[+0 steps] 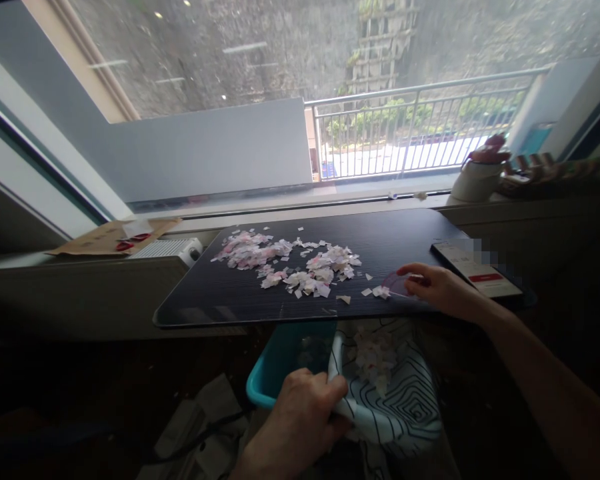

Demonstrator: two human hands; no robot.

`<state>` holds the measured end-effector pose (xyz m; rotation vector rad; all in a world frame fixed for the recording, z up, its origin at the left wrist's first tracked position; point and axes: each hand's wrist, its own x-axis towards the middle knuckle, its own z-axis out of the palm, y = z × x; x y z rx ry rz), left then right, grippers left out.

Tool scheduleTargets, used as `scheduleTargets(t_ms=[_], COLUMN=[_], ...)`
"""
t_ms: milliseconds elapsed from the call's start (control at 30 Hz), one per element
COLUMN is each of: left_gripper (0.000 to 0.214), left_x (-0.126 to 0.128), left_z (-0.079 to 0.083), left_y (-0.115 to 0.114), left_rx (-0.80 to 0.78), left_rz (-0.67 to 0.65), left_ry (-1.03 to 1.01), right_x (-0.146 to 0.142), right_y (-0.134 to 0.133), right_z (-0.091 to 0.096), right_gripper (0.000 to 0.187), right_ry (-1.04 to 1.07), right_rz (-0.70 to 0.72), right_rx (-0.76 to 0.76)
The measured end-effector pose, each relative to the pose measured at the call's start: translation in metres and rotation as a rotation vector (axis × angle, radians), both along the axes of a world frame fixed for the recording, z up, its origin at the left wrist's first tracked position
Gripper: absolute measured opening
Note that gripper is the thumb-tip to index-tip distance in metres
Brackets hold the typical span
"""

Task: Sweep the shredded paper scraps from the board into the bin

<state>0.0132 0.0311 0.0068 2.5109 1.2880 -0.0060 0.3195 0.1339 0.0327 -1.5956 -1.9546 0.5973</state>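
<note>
My left hand (307,413) is closed on the rim of a white bag with black line patterns (405,417), held below the table's front edge. Many paper scraps (375,357) lie inside the bag. Over the right part of the table, my right hand (437,285) pinches a thin, see-through purplish plastic piece (394,285) whose exact kind I cannot make out. Its edge is beside a few small scraps (380,292). Farther left, two loose heaps of torn white and pink paper (253,250) spread over the dark tabletop (380,233).
A teal bin (263,380) stands under the table, partly behind the bag. On the table's right lies a phone (480,270). A white pot (477,180) stands on the sill. Red-handled scissors (133,243) rest on brown paper (95,238) at the left, beside a radiator (173,250).
</note>
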Motion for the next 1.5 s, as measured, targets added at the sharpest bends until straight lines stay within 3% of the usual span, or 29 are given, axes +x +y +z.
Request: scheduleTargets(t_ms=[67,233,333,500,633,800,933,1200,1367,1500], left_gripper=[0.012,0.011,0.011,0.011,0.010,0.012,0.014,0.014,0.013,0.014], left_x=[0.000,-0.003,-0.006,-0.010,-0.017,-0.018,-0.010,-0.006,-0.004,-0.003], left_z=[0.001,0.002,0.005,0.010,0.010,0.008,0.008,0.010,0.011,0.014], left_y=[0.000,-0.002,-0.002,-0.003,-0.006,-0.004,-0.002,0.000,0.003,0.004], left_rx=[-0.001,0.004,-0.003,0.012,0.019,0.026,0.023,0.019,0.013,0.019], left_rz=[0.004,0.021,0.033,0.051,0.092,0.102,0.076,0.059,0.077,0.066], left_ry=[0.005,0.002,-0.001,-0.024,-0.034,-0.032,-0.024,-0.069,-0.063,-0.068], right_x=[-0.001,-0.006,-0.017,-0.052,-0.069,-0.045,-0.026,-0.023,-0.014,-0.024], right_y=[-0.005,-0.014,-0.020,-0.008,0.001,-0.010,-0.009,-0.015,-0.035,-0.036], right_z=[0.000,-0.005,-0.005,0.001,0.007,0.010,0.006,-0.004,-0.004,0.000], right_gripper=[0.035,0.033,0.034,0.037,0.033,0.028,0.033,0.031,0.032,0.032], right_ry=[0.015,0.024,0.049,0.077,-0.014,-0.162,-0.131,-0.069,-0.080,-0.074], right_rz=[0.058,-0.021,0.098,0.131,0.157,0.086,-0.028,0.118,-0.023,0.049], right_rx=[-0.041,-0.032,-0.084,0.025,0.023,0.037,0.084,-0.002,0.016,-0.003])
